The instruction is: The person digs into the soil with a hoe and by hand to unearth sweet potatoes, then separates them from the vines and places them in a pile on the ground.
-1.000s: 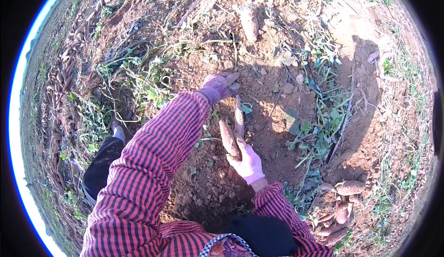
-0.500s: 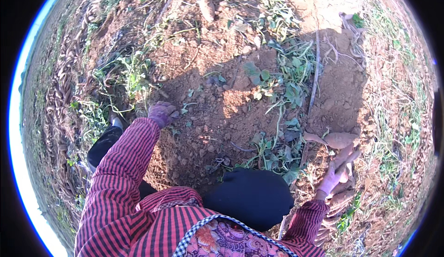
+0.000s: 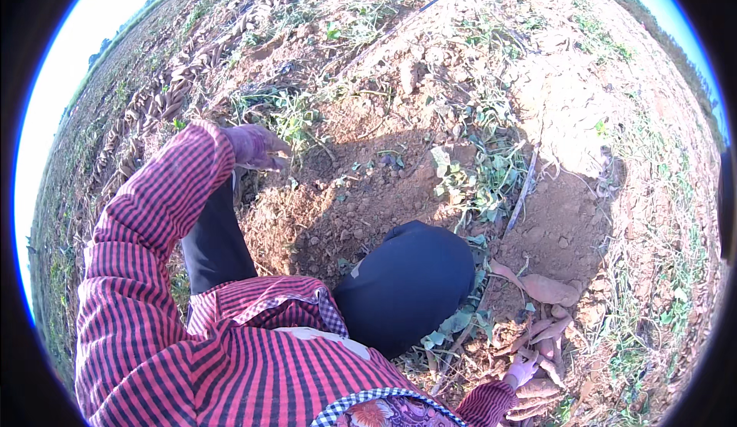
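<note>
Left hand (image 3: 259, 147), loosely spread, hangs over the soil (image 3: 376, 196) with elbow (image 3: 123, 223) bent; right hand (image 3: 524, 369), arm (image 3: 487, 403) extended, is at the tubers (image 3: 551, 289), whether gripping one I cannot tell

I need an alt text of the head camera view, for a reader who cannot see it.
A person in a striped shirt has the right hand at a pile of sweet potatoes on the ground; the left hand is raised, apparently empty, near green vines.

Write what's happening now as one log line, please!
left hand: open, near vines | right hand: at root pile, grip unclear | big root: just beyond pile
</note>
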A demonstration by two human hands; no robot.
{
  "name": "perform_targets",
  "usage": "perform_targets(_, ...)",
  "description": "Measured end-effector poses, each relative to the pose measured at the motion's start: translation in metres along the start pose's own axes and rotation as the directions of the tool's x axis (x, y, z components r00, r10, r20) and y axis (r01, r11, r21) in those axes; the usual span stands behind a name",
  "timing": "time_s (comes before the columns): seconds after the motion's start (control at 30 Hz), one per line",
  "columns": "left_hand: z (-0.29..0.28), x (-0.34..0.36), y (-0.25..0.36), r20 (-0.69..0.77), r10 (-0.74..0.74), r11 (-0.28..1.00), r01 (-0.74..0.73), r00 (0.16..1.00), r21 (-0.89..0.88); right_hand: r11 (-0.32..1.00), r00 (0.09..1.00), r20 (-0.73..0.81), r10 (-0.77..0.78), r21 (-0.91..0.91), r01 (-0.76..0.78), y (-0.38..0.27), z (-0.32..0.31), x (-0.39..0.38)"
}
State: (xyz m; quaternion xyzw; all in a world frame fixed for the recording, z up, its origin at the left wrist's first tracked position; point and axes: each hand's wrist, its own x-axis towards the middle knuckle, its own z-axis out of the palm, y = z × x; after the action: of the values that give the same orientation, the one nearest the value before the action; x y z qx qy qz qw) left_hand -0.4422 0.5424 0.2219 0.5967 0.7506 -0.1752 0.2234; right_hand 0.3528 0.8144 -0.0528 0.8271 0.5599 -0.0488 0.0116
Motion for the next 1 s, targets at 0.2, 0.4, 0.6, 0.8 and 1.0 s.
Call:
perform_targets(0.2, -0.181, 0.004, -0.028, -0.358, -0.182, 0.939, 0.27, 0.916, 0.215, 0.996, 0.999, -0.038, -0.021, 0.086, 0.024, -0.047, -0.06, -0.004)
perform_targets(0.4, -0.196, 0.134, -0.046, -0.267, -0.01, 0.967, 0.078, 0.964, 0.242, 0.502, 0.795, -0.164, -0.583, 0.697, 0.512, -0.251, -0.094, 0.015)
perform_targets(0.6, -0.128, 0.381, -0.045, -0.151, -0.222, 0.959, 0.188, 0.963, -0.21, 0.162, 0.225, -0.079, -0.971, 0.473, 0.866, -0.472, -0.089, -0.014)
perform_targets(0.8, -0.056, 0.545, -0.035, -0.151, -0.664, 0.411, 0.188, 0.733, -0.892, 0.161, 0.025, 0.368, -0.929, 0.344, 0.925, -0.568, -0.055, -0.032)
perform_targets(1.0, -0.034, 0.546, -0.064, 0.057, -0.318, -0.405, -0.081, 0.946, -0.911, 0.245, 0.513, 0.152, -0.845, 0.963, 0.117, -0.655, -0.015, -0.047)
